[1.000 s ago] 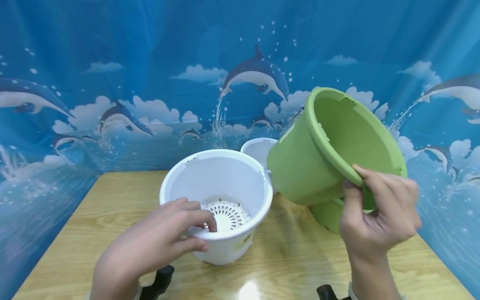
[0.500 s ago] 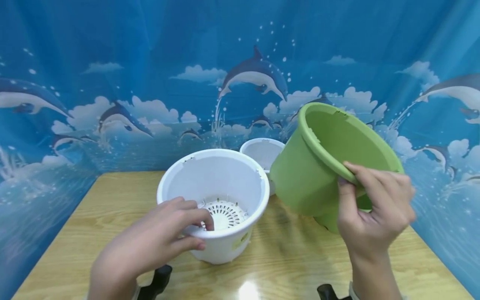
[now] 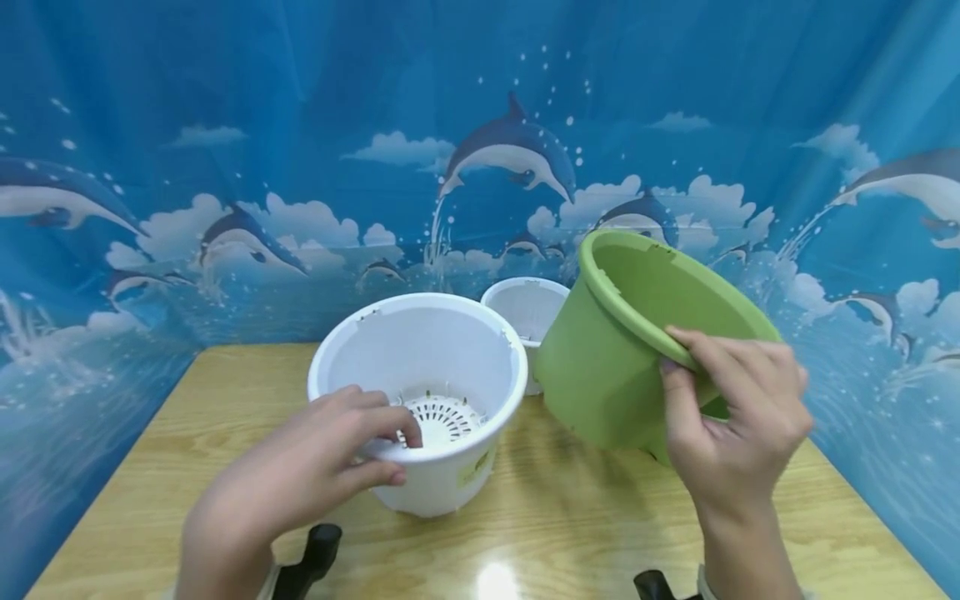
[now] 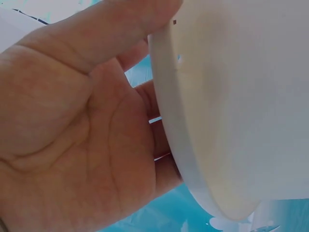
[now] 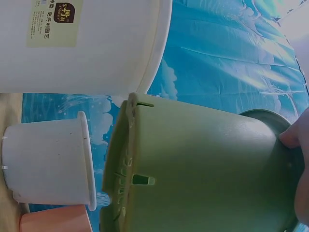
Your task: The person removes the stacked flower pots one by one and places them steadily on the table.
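A large white plastic plant pot [image 3: 468,479] with a slotted base stands in the middle. My left hand [image 3: 330,450] grips its near rim, fingers inside and thumb outside. In the left wrist view, the left hand [image 4: 96,116] has its thumb on one side of the white rim [image 4: 176,130]. My right hand [image 3: 738,417] pinches the near rim of a large green plant pot [image 3: 600,375], which is tilted with its mouth toward upper right. In the right wrist view, the side of this green pot [image 5: 207,169] shows slots at its base.
A smaller white pot [image 3: 528,304] stands behind, between the two large ones. Part of another green pot [image 3: 662,452] shows behind the held one. An orange pot [image 5: 55,220] appears low in the right wrist view. The wooden table [image 3: 247,375] meets a blue dolphin curtain [image 3: 337,100].
My right hand has brought the green pot down and left, nearer the white pots. The large white pot has shifted slightly left and up in view, with my left hand still on its rim.
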Demonstrator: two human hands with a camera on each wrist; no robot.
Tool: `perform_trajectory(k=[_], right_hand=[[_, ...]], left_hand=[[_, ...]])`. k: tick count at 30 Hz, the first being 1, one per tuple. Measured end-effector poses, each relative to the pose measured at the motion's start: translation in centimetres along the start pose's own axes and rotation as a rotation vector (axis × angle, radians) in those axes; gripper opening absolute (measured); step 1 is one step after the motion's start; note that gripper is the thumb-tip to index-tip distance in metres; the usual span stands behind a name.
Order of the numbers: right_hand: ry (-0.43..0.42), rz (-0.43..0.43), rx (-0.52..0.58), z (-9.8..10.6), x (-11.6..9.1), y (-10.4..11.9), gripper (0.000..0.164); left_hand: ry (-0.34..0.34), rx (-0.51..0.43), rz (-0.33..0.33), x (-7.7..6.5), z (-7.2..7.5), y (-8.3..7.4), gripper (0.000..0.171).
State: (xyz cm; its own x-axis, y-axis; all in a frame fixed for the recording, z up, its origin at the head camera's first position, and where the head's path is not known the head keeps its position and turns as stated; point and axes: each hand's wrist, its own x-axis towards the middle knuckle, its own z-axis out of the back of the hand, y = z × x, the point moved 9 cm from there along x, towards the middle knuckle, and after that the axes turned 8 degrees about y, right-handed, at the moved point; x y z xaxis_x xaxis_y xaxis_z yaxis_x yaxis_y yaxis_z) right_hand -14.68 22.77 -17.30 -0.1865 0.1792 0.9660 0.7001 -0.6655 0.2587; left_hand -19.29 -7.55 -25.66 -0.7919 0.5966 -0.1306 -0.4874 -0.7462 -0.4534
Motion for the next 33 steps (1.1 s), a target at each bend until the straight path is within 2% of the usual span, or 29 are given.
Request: perform_trajectory(k=[17,33], right_hand=[[0.24,0.01,-0.004,-1.6,-0.4,-0.3,0.015],[0.43,0.075,-0.006,-3.2,-1.1,-0.3,0.018]], left_hand=[[-0.02,0.019,-0.039,-0.1,0.1,-0.1,0.017],[0.0,0.005,-0.055,0.0,0.0,-0.2,0.018]])
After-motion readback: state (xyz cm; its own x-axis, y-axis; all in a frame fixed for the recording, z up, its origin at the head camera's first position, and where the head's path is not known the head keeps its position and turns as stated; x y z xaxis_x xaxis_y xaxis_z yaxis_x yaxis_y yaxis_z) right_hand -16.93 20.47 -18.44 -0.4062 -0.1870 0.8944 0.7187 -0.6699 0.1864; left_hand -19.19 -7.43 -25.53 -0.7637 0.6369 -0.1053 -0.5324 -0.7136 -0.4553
